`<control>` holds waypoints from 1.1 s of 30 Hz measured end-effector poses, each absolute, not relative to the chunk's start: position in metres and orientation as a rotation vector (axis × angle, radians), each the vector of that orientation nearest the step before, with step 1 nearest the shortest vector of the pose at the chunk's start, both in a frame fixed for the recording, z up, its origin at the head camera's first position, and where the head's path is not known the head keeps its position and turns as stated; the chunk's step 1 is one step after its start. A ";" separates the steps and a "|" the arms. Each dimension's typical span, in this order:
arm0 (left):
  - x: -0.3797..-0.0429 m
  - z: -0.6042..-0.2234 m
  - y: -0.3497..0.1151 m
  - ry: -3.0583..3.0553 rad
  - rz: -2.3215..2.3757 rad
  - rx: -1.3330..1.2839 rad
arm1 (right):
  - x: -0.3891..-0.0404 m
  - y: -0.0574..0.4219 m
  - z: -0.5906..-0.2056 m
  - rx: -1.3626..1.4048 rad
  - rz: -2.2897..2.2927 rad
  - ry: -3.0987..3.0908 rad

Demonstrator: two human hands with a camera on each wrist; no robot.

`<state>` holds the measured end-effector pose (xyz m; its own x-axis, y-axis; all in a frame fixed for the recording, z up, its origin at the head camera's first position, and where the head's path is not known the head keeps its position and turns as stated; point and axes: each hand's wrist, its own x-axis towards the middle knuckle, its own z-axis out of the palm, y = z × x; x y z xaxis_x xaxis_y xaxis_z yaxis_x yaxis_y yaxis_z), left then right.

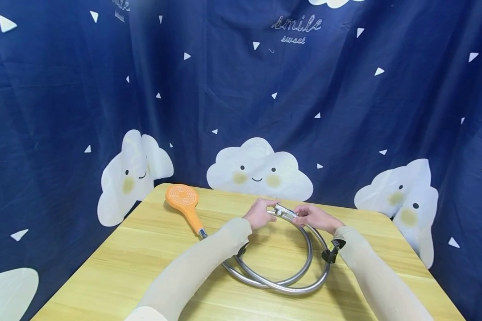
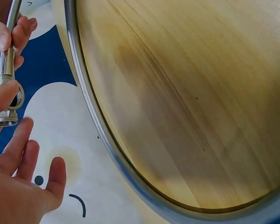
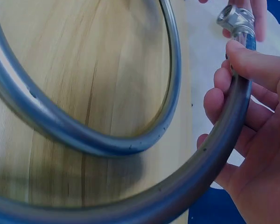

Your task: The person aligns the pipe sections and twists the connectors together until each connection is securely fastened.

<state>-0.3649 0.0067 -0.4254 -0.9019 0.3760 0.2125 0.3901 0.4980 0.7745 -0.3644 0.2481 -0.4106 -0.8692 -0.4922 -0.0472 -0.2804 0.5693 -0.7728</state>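
A silver shower hose (image 1: pixel 301 290) lies looped on the table, its far end raised between both hands. On that end sits a shiny metal fitting (image 1: pixel 280 210) with a round side opening, seen close in the left wrist view (image 2: pixel 7 116). The left hand (image 1: pixel 259 215) pinches the fitting, its other fingers spread apart below in the left wrist view. Just beside it, the right hand (image 1: pixel 315 217) grips the hose near the fitting, thumb on top and fingers curled beneath in the right wrist view. An orange shower head (image 1: pixel 182 197) is joined to the hose's other end.
The wooden table (image 1: pixel 136 267) bears the shower head at its far left corner. A dark blue curtain (image 1: pixel 233 89) with clouds and triangles hangs behind the table and at both sides. The hose loops pass beneath both forearms.
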 end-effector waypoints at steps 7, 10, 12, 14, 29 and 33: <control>-0.366 -0.429 0.002 -2.718 -1.341 -0.668 | -0.363 0.258 -0.412 -0.598 -1.179 2.641; -0.367 -0.429 0.000 -2.722 -1.365 -0.670 | -0.361 0.263 -0.413 -0.577 -1.160 2.673; -0.367 -0.429 -0.001 -2.728 -1.371 -0.669 | -0.360 0.266 -0.414 -0.572 -1.142 2.702; -0.367 -0.430 -0.003 -2.737 -1.363 -0.665 | -0.359 0.270 -0.416 -0.601 -1.123 2.736; -0.363 -0.426 -0.011 -2.734 -1.454 -0.652 | -0.367 0.292 -0.423 -0.423 -1.182 2.934; -0.362 -0.427 -0.012 -2.744 -1.451 -0.616 | -0.365 0.301 -0.429 -0.376 -1.187 2.935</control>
<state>-0.3617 -0.0121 -0.4265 -0.9239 0.3479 0.1591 0.3273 0.5039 0.7994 -0.3653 0.3009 -0.4290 -0.9711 -0.1997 0.1305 -0.2342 0.6950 -0.6798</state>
